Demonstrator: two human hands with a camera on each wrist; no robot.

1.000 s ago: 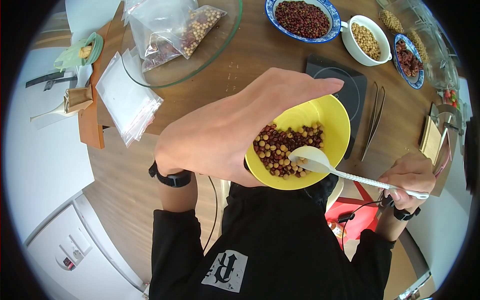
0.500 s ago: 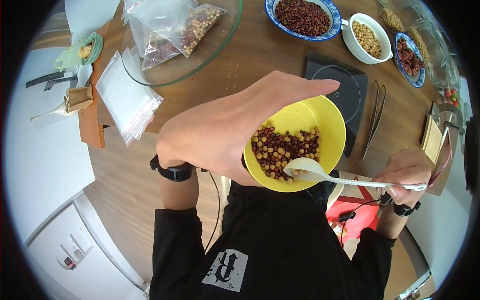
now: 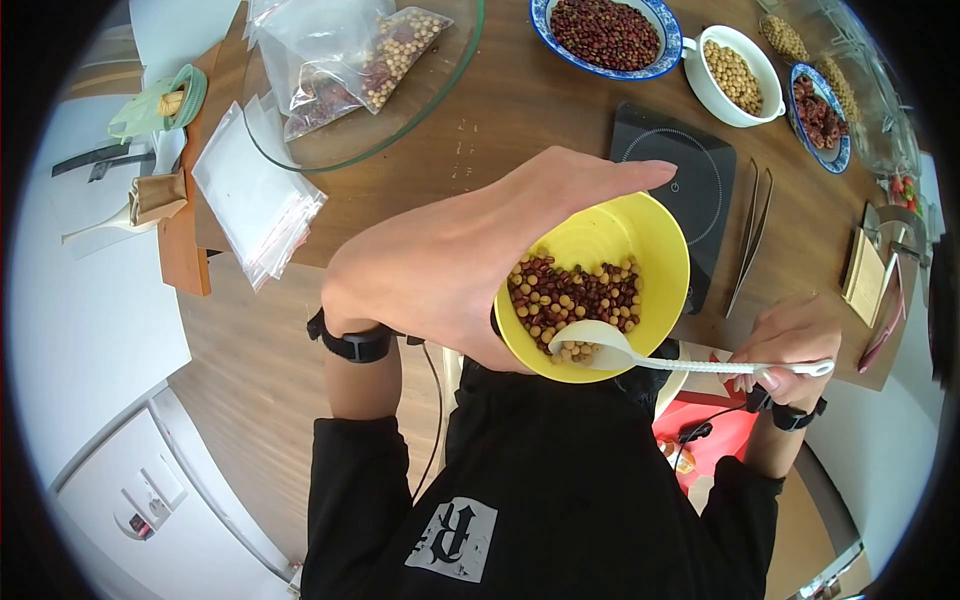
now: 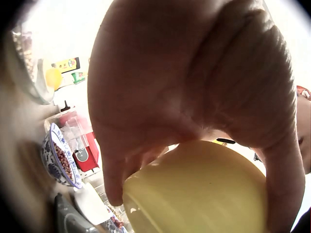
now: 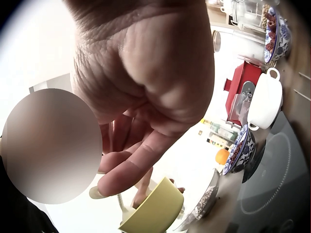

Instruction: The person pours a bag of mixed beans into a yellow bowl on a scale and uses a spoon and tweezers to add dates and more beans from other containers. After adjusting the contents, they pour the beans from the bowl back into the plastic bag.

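My left hand [image 3: 470, 255] grips the yellow bowl [image 3: 665, 245] from its left side, the thumb lying along the top rim. The bowl is tilted in the air above my lap, past the table's front edge. Dark red and pale yellow beans [image 3: 580, 290] fill its lower part. With my right hand [image 3: 795, 340] I hold a white spoon [image 3: 690, 366] near the end of its handle. The spoon's head is inside the bowl among the beans, with several pale ones in it. In the left wrist view, fingers and thumb straddle the bowl [image 4: 204, 189].
Behind the bowl lies a black induction cooker [image 3: 690, 155], with metal tongs [image 3: 750, 240] beside it. Farther back stand a blue-and-white bowl of red beans [image 3: 670, 65] and a white handled bowl [image 3: 715, 108]. At left, a glass dish [image 3: 400, 135] holds bagged beans near flat plastic bags [image 3: 250, 190].
The spoon and my right hand have moved left and the spoon's head has swung lower left through the beans. The yellow bowl has shifted slightly left, still in my left hand.
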